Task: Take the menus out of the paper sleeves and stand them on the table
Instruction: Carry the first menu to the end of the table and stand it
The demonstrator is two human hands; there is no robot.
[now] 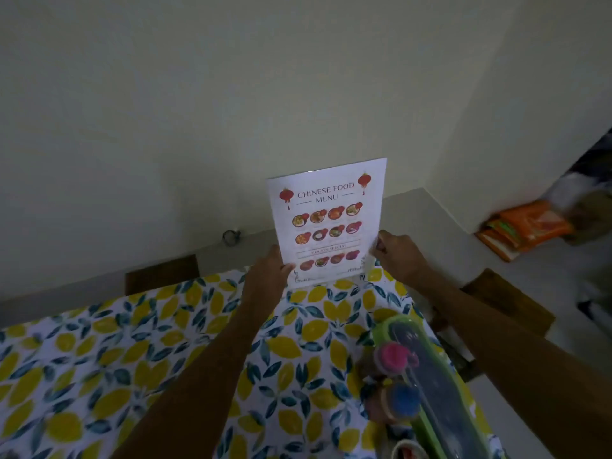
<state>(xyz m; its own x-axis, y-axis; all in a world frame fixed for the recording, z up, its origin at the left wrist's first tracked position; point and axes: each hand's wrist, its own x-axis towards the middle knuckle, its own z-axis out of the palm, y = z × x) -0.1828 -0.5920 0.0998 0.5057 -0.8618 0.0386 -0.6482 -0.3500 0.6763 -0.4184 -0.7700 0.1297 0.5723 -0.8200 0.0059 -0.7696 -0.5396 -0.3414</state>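
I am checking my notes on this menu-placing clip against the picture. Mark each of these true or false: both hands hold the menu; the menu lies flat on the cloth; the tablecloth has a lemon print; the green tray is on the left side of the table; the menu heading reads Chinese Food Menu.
1. Both hands hold the white printed menu sheet. True: the left hand grips its lower left edge, the right hand its lower right edge.
2. The menu lies flat. False: it is upright at the table's far edge.
3. The tablecloth has a yellow lemon print. True.
4. The green plastic tray is on the left. False: it is on the right.
5. The heading reads Chinese Food Menu. True.
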